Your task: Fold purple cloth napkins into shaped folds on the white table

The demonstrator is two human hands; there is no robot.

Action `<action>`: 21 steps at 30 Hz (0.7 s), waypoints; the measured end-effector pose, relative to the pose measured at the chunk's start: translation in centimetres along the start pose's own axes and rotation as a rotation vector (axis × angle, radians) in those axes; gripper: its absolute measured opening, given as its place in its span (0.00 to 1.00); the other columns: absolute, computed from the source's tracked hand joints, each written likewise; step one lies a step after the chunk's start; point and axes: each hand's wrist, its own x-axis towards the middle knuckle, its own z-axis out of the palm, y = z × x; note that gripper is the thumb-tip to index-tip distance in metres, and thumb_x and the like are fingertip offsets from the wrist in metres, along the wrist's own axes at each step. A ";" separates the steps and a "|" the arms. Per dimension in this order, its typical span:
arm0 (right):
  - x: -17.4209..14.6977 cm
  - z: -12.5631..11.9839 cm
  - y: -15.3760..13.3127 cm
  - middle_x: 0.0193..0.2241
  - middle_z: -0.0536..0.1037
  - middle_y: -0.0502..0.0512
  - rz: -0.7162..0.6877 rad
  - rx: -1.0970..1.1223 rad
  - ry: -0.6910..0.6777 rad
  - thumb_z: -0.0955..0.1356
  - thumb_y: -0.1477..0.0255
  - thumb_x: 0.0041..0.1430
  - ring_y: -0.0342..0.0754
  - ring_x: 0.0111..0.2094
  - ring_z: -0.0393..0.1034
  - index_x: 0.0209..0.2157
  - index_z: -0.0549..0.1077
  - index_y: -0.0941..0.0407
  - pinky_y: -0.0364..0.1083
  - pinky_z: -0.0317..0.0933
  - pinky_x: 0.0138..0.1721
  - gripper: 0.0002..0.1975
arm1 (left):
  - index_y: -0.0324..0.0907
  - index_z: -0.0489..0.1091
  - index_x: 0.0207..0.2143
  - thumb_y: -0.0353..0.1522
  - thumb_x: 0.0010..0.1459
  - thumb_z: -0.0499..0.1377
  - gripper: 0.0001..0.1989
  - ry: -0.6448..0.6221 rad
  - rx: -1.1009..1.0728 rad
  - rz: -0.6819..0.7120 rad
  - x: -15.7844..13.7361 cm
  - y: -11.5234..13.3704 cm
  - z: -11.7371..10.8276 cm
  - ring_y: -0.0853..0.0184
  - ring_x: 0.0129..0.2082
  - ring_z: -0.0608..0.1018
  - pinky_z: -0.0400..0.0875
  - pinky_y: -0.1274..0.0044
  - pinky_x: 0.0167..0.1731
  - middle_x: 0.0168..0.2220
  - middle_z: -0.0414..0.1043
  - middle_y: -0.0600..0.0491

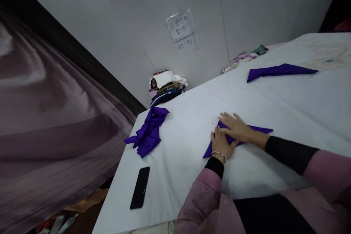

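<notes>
OK, 3 purp. cloths point(229, 139) point(150, 131) point(282, 70), 2 hands point(222, 144) point(236, 128) flat on 1

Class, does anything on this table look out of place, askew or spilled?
The crumpled purple cloth near the phone stands out: it lies bunched up, one corner reaching the edge of the table, while the far purple cloth is folded narrow. No spill shows.
</notes>
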 end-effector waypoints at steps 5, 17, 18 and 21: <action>-2.3 2.6 -3.2 0.64 0.51 0.59 -0.115 0.075 -0.094 0.52 0.50 0.63 0.59 0.64 0.41 0.65 0.47 0.50 0.65 0.38 0.60 0.34 | 0.41 0.43 0.66 0.44 0.61 0.43 0.34 -0.032 0.031 0.073 0.1 -0.1 0.0 0.54 0.66 0.43 0.41 0.57 0.63 0.67 0.43 0.49; -5.4 0.1 8.1 0.63 0.53 0.61 0.071 -0.164 -0.040 0.53 0.47 0.60 0.60 0.63 0.44 0.63 0.54 0.51 0.65 0.40 0.59 0.35 | 0.31 0.47 0.64 0.57 0.56 0.34 0.46 -0.011 -0.071 -0.038 0.0 0.1 -0.1 0.57 0.66 0.45 0.40 0.62 0.63 0.66 0.42 0.40; -5.9 -0.2 9.1 0.63 0.54 0.61 0.092 -0.178 -0.042 0.53 0.47 0.60 0.59 0.63 0.45 0.63 0.55 0.51 0.65 0.40 0.59 0.35 | 0.32 0.47 0.64 0.57 0.56 0.34 0.45 -0.010 -0.066 -0.036 0.0 0.1 -0.1 0.57 0.66 0.45 0.40 0.62 0.63 0.66 0.42 0.41; -7.2 -1.7 11.9 0.62 0.55 0.62 0.180 -0.202 -0.039 0.52 0.47 0.60 0.60 0.63 0.47 0.62 0.58 0.53 0.66 0.40 0.58 0.35 | 0.33 0.47 0.64 0.57 0.56 0.34 0.45 -0.017 -0.058 -0.035 0.0 0.1 -0.1 0.57 0.66 0.44 0.40 0.62 0.63 0.66 0.42 0.41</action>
